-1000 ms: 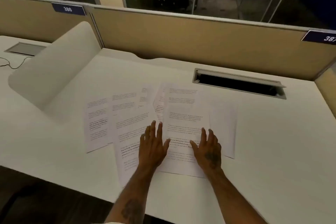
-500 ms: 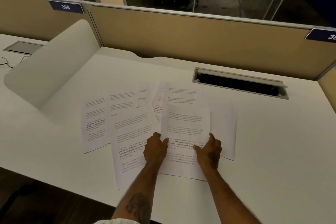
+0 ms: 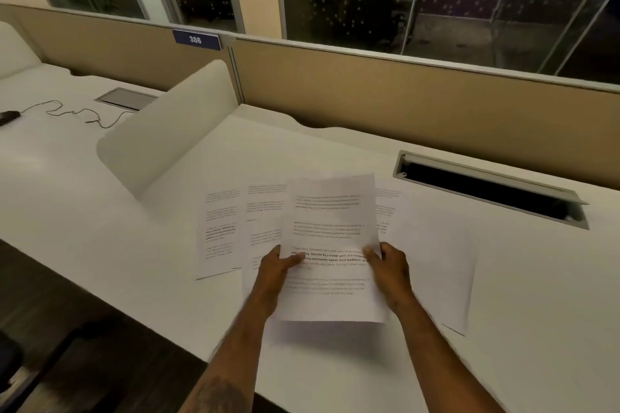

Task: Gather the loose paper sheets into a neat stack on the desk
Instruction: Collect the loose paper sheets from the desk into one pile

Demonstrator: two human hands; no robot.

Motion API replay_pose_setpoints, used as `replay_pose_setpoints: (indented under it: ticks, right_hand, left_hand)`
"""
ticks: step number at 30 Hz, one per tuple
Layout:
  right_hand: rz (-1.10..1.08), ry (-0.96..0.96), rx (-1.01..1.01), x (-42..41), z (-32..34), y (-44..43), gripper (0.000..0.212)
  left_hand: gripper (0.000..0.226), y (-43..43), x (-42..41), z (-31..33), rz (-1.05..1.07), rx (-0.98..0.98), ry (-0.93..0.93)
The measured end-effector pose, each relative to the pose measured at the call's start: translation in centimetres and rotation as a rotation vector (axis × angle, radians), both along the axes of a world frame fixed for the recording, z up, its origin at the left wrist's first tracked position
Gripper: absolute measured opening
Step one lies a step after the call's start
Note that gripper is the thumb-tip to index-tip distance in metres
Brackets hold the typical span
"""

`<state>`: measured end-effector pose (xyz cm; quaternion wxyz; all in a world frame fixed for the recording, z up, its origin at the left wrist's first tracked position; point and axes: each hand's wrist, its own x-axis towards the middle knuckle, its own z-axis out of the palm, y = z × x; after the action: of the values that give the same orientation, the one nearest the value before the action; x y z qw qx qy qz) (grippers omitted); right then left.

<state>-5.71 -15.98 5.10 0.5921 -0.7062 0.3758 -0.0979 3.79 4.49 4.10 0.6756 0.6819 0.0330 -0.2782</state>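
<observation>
We hold one printed sheet (image 3: 330, 245) above the white worktop (image 3: 523, 295), lifted clear of the papers below it and tilted toward the camera. Our left hand (image 3: 276, 270) pinches the sheet's left edge, thumb on the printed face and fingers behind; our right hand (image 3: 389, 266) closes on the right edge the same way, so each grip is shut on that single page. Both forearms reach in from the bottom of the frame.

Beneath and around the raised page the other loose sheets (image 3: 219, 228) lie flat and fanned out, overlapping one another: one at far left, one or more partly hidden behind the held page, and a blank-looking sheet (image 3: 439, 265) spreading to the right. They are not yet stacked.

Set into the worktop behind the papers, to the right, is a long cable slot (image 3: 486, 191) with its metal flap raised; its inside is dark and we cannot tell what it holds. A similar recessed tray (image 3: 125, 99) sits on the neighbouring desk at left, lid closed, near a thin cable (image 3: 73, 112). A curved white divider (image 3: 167, 131) separates the two desks, and a tan partition (image 3: 402, 100) carrying a plate marked 386 (image 3: 197, 39) runs along the back under dark windows.
</observation>
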Motion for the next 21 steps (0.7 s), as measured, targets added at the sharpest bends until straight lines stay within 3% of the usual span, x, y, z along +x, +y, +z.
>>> replay_pose_setpoints:
  ticks: [5,8,12,16,21]
  right_hand:
    - [0.249,-0.019,0.104,2.9,1.0,3.2,0.020]
    - [0.219,-0.008,0.127,4.4,0.7,5.0,0.031]
    - [0.216,0.309,-0.322,5.1,-1.7,6.2,0.049]
    - [0.324,0.510,-0.540,5.0,-3.3,7.3,0.065]
    - [0.210,0.516,-0.315,6.4,-4.3,8.3,0.060]
  left_hand:
    - [0.032,6.2,1.0,0.4,0.080,-0.144,0.064]
    - [0.032,9.9,1.6,0.1,0.131,-0.142,0.068]
    - [0.037,14.2,2.6,0.0,0.191,-0.160,0.081]
    - [0.045,16.8,3.9,-0.2,0.219,-0.168,0.091]
    - [0.045,18.7,5.5,-0.4,0.206,-0.169,0.078]
